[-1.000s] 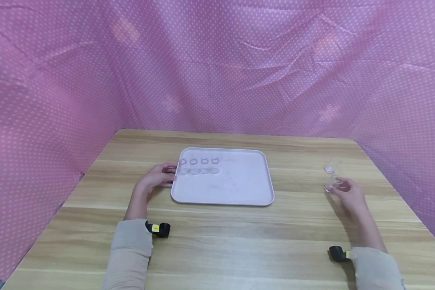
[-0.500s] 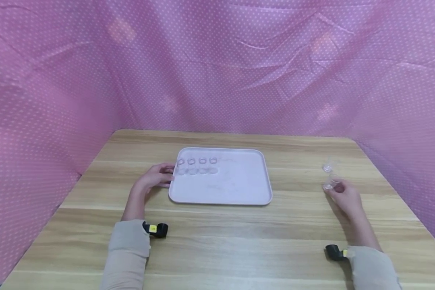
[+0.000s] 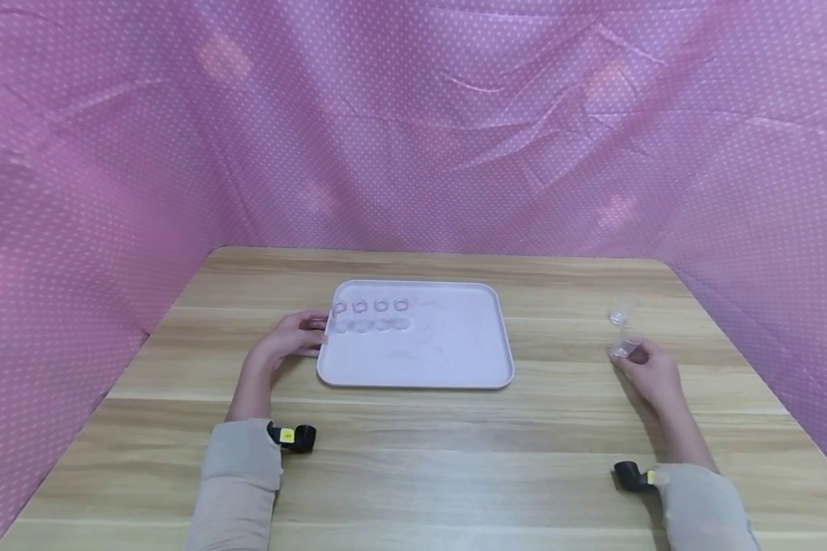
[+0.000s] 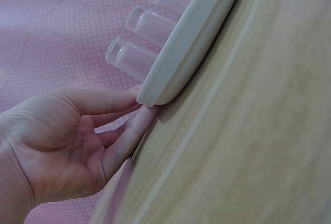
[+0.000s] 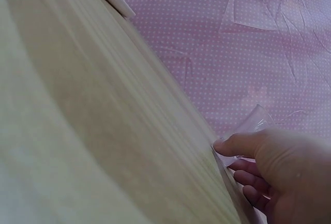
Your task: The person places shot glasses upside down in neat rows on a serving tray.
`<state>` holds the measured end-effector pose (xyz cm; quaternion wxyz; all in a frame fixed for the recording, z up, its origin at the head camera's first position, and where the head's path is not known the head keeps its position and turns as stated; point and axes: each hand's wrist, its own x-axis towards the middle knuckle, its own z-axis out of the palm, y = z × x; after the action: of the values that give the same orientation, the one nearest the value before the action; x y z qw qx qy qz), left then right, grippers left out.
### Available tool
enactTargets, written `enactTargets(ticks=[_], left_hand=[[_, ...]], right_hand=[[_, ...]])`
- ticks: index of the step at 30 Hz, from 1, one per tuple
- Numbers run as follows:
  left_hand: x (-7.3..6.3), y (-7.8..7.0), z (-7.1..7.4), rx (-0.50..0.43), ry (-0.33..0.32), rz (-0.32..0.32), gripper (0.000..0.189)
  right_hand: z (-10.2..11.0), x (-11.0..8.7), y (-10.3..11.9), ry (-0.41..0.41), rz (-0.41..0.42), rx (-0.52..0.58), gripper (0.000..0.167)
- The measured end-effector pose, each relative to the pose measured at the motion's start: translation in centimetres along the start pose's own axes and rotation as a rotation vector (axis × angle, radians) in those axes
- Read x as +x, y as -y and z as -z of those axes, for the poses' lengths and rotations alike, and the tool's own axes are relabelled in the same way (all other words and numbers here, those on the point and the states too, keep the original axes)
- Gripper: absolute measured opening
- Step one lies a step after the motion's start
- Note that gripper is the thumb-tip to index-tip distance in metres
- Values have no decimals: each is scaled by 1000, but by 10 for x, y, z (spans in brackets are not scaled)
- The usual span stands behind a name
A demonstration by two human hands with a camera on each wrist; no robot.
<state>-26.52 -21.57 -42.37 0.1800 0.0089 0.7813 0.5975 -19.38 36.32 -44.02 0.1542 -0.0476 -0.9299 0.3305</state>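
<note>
My left hand (image 3: pixel 286 340) pinches the left edge of a white rectangular tray (image 3: pixel 455 344) between thumb and fingers. In the left wrist view, the fingers sit right at the tray's corner. A row of several small clear glasses (image 4: pixel 135 61) stands along the tray's back left part, thick-looking ends uppermost. Off to the right, my right hand (image 3: pixel 655 375) holds another clear glass (image 3: pixel 620 350) low down, between thumb and fingers. The right wrist view shows this glass (image 5: pixel 257 118) partly hidden behind the thumb, close to the wooden tabletop.
One more clear glass (image 3: pixel 618 317) stands just behind the held one on the wooden table (image 3: pixel 413 459). A pink dotted cloth (image 3: pixel 413 153) hangs behind and at both sides. Each sleeve cuff carries a black wrist camera (image 3: pixel 305 438).
The whole head view has drifted slightly left. The right hand's fingers have settled lower round the glass. The left hand keeps its place at the tray's edge.
</note>
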Motion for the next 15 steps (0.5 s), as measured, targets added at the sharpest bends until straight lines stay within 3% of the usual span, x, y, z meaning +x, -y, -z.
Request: enactTargets(ticks=[8, 15], left_hand=[[-2, -2, -1, -6, 0, 5, 58], [-2, -2, -1, 4, -12, 19, 57]], right_hand=[[2, -1, 5, 9, 3, -4, 36], [3, 2, 21, 50, 27, 17, 37]])
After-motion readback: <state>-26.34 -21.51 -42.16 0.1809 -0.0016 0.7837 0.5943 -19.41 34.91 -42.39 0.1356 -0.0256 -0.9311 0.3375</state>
